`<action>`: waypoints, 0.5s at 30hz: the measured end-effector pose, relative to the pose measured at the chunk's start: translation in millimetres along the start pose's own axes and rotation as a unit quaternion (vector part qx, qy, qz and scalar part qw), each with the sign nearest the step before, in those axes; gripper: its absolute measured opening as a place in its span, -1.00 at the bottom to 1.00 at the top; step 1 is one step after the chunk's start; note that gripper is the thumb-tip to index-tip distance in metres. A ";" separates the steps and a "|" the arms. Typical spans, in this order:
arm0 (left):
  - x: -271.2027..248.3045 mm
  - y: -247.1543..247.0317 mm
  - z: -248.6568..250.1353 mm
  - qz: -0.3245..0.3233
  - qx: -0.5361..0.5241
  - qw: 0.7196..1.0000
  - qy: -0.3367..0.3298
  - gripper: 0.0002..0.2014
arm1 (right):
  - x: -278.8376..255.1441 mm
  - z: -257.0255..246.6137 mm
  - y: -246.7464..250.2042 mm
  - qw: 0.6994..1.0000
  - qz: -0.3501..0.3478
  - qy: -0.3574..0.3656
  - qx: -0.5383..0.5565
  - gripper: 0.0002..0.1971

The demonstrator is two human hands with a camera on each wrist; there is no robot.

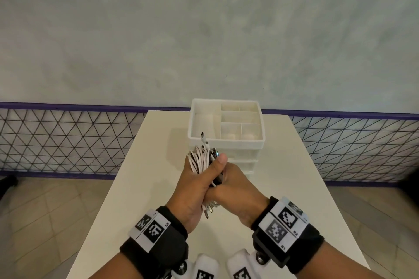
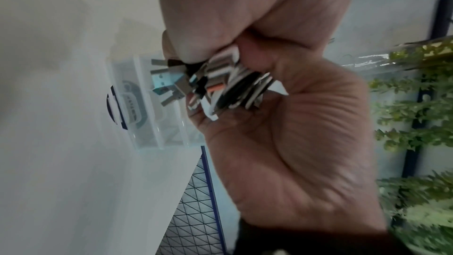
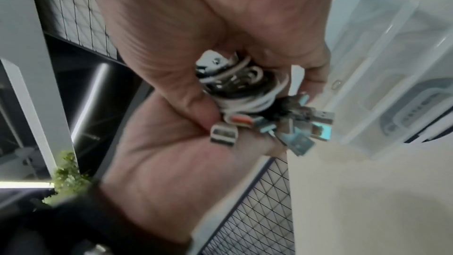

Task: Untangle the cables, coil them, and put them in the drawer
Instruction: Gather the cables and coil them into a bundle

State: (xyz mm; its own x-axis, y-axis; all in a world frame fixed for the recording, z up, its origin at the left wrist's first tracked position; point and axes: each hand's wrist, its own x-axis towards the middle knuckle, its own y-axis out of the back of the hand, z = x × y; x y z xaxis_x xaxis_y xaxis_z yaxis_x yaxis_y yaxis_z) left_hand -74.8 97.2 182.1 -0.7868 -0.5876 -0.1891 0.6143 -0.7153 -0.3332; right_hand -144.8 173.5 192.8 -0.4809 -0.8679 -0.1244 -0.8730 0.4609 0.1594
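A bundle of white and black cables (image 1: 201,160) is held upright above the white table (image 1: 145,188), just in front of the drawer unit (image 1: 246,166). My left hand (image 1: 199,186) grips the bundle's middle, thumb across its front. My right hand (image 1: 237,184) is wrapped around the same bundle from the right, pressed against the left hand. Loops and two plug ends stick out above the fists; several metal USB plugs (image 1: 209,209) hang out below. In the left wrist view the plugs (image 2: 176,84) fan out between both palms. The right wrist view shows the coiled cables (image 3: 247,94) and plugs (image 3: 297,140).
The drawer unit has an open white tray with several compartments on top (image 1: 226,140) and translucent drawers below (image 3: 392,61), their fronts flush. A wire mesh fence (image 1: 56,140) with a purple rail runs behind the table. Green plants (image 2: 416,119) stand to the side.
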 end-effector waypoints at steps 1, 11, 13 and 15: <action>-0.5 -0.6 -1.4 -0.007 0.012 1.000 0.001 -0.25 | 0.9 3.6 -2.0 1.000 0.028 0.000 0.004 -0.58; 10.8 17.5 10.9 -0.079 0.025 0.996 -0.040 -0.49 | -0.4 15.0 15.7 0.977 -0.120 -0.106 0.141 -0.67; 11.2 10.6 6.8 -0.028 0.057 0.997 -0.055 -0.87 | 2.4 15.7 18.4 0.973 -0.132 -0.121 0.148 -0.70; 12.5 6.5 1.2 0.027 0.061 0.996 -0.054 -0.92 | 1.6 15.8 20.5 0.977 -0.131 -0.114 0.123 -0.77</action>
State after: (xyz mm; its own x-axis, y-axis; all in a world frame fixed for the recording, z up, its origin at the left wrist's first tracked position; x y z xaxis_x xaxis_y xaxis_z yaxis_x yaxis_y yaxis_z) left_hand -80.5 84.8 178.7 -0.7448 -0.6596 -0.1012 0.6641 -0.7177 -0.2094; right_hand -164.7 184.4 180.4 -0.2188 -0.9115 -0.3484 -0.9485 0.2825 -0.1435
